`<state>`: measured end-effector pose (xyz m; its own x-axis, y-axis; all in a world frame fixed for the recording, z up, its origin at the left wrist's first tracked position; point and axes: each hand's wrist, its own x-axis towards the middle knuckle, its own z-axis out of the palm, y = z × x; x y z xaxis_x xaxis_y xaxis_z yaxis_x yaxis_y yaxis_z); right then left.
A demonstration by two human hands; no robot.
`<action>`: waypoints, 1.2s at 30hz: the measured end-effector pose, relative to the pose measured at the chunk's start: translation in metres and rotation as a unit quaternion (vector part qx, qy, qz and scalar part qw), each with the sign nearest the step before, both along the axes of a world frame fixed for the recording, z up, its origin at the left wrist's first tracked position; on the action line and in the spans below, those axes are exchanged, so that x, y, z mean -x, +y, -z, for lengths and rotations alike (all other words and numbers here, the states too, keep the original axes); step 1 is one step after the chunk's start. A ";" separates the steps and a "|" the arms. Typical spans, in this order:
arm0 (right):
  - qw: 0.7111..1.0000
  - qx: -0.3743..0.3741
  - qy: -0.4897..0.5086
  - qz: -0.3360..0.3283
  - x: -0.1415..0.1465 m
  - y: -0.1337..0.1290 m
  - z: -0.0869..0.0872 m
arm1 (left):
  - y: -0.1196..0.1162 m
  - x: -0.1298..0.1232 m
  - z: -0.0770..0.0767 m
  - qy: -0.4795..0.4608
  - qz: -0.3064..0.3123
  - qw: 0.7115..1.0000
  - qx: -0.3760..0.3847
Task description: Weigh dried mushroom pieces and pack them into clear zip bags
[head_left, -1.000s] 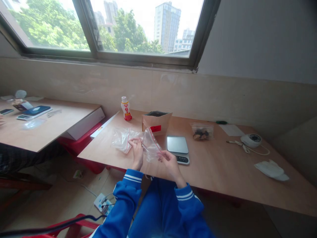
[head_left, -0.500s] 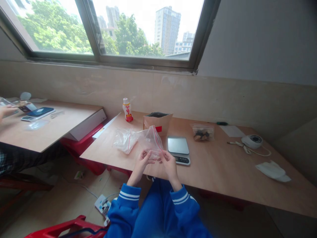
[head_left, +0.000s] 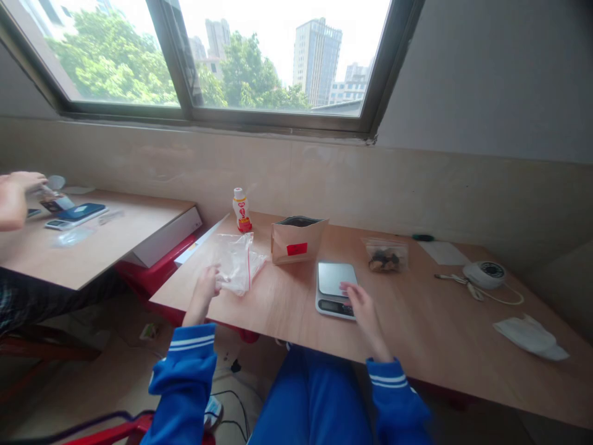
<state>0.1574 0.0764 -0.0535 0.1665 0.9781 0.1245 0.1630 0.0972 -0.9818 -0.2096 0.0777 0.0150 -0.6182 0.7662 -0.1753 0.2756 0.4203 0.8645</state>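
My left hand (head_left: 207,289) is closed on the left side of a clear zip bag (head_left: 235,262) with a red seal line, over other clear bags on the table. The right hand (head_left: 364,304) reaches over the right side of a kitchen scale (head_left: 334,279). Its fingers are loosely stretched and hold nothing I can see; whether they touch the scale I cannot tell. Between the bags and the scale, slightly farther back, stands a brown paper pouch (head_left: 296,242) with a red label and an open top.
A white and red bottle (head_left: 241,211) stands behind the bags. To the right are a filled zip bag (head_left: 386,256), a paper sheet (head_left: 443,253), a white camera-like device (head_left: 485,274) with a cable, and a white crumpled item (head_left: 530,337). Another person's hand (head_left: 18,191) works at the left table.
My hands have parted: the left moved left with the clear zip bag to the other bags, the right moved right to the scale. The other person's hand moved further in.
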 end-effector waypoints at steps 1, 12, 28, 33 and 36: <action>0.999 -0.008 -0.031 0.018 -0.017 0.010 0.003 | 0.007 0.006 -0.004 0.014 -0.010 1.000 0.015; 0.897 0.020 -0.396 0.197 -0.097 0.143 0.017 | 0.048 -0.009 0.057 0.421 0.155 0.893 0.034; 0.901 -0.192 -0.257 0.291 -0.048 0.040 -0.065 | 0.051 -0.003 0.036 0.336 0.098 0.926 -0.142; 0.922 -0.268 -0.255 0.117 0.040 -0.011 -0.051 | 0.016 -0.072 0.016 -0.095 0.160 0.965 -0.187; 0.900 -0.333 -0.277 -0.043 0.072 -0.025 -0.034 | -0.005 -0.116 0.014 -0.377 0.270 0.880 -0.104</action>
<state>0.0854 0.0511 -0.0192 -0.1743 0.6614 0.7295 0.5737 0.6703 -0.4706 -0.0939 0.0731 0.0010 0.0770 0.9766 -0.2008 -0.2975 0.2147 0.9303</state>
